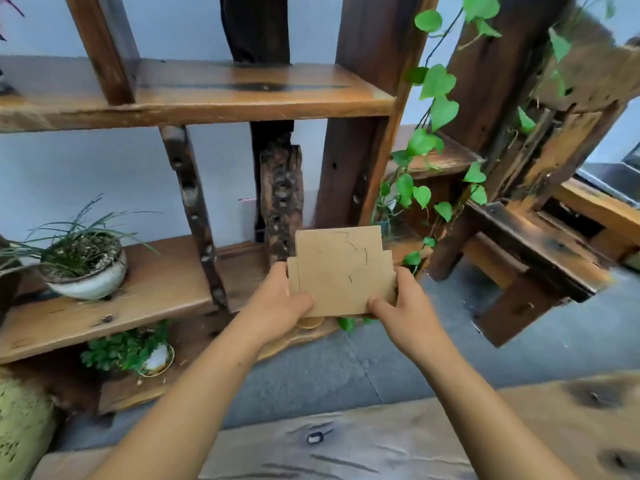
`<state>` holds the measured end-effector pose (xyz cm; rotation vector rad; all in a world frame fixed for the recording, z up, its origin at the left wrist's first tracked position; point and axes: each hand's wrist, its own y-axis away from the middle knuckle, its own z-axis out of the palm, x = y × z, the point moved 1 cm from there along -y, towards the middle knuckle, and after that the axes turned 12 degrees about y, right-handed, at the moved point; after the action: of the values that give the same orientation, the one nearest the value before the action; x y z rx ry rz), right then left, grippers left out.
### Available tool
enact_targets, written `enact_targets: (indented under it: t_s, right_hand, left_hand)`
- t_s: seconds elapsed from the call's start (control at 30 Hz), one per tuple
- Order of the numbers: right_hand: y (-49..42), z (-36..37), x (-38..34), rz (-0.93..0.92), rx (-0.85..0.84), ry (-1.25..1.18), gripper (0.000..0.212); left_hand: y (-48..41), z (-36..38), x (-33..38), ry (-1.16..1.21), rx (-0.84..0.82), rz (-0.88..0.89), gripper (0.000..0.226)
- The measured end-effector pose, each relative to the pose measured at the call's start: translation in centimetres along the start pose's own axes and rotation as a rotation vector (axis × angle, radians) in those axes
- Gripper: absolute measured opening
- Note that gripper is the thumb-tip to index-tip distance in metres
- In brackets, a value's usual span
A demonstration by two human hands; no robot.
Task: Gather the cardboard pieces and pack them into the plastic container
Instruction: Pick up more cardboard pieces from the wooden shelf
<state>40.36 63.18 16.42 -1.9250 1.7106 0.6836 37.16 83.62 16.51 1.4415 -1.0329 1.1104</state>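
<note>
A flat brown cardboard piece (343,271) with notched corners and a few pen marks is held upright in front of the wooden shelf unit. My left hand (277,303) grips its lower left edge, thumb on the front face. My right hand (401,303) grips its lower right edge the same way. It looks like more than one piece stacked together, as a second edge shows at the left. No plastic container is in view.
A wooden shelf (194,95) stands ahead, with a potted grass plant (83,268) on the middle board and a small leafy pot (131,351) below. A trailing vine (433,109) hangs to the right. A wooden tabletop (398,445) lies along the bottom edge.
</note>
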Motion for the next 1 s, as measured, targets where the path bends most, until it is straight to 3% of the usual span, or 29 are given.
enact_targets:
  t_s: [0.13, 0.2, 0.37, 0.57, 0.83, 1.0]
  right_hand:
    - [6.3, -1.8, 5.8, 0.108, 0.014, 0.036, 0.029]
    - [9.9, -2.8, 8.5, 0.159, 0.026, 0.032, 0.030]
    - [18.4, -7.4, 15.1, 0.340, 0.120, -0.111, 0.038]
    - [31.6, -13.8, 22.8, 0.651, 0.434, -0.187, 0.051]
    - [44.5, -17.7, 28.7, 1.014, 0.782, -0.283, 0.037]
    - [50.2, -18.9, 30.6, 1.233, 0.916, -0.308, 0.032]
  left_hand:
    - [4.2, 5.9, -2.2, -0.051, -0.177, -0.042, 0.048]
    - [6.3, 9.3, -2.5, -0.052, -0.238, -0.044, 0.054]
    - [11.3, 19.2, -2.2, -0.147, -0.404, 0.000, 0.044]
    - [17.9, 32.9, -2.3, -0.296, -0.726, 0.032, 0.039]
    - [24.6, 46.2, -4.1, -0.420, -1.138, 0.059, 0.037]
    - [27.9, 53.2, -5.9, -0.473, -1.355, 0.026, 0.040]
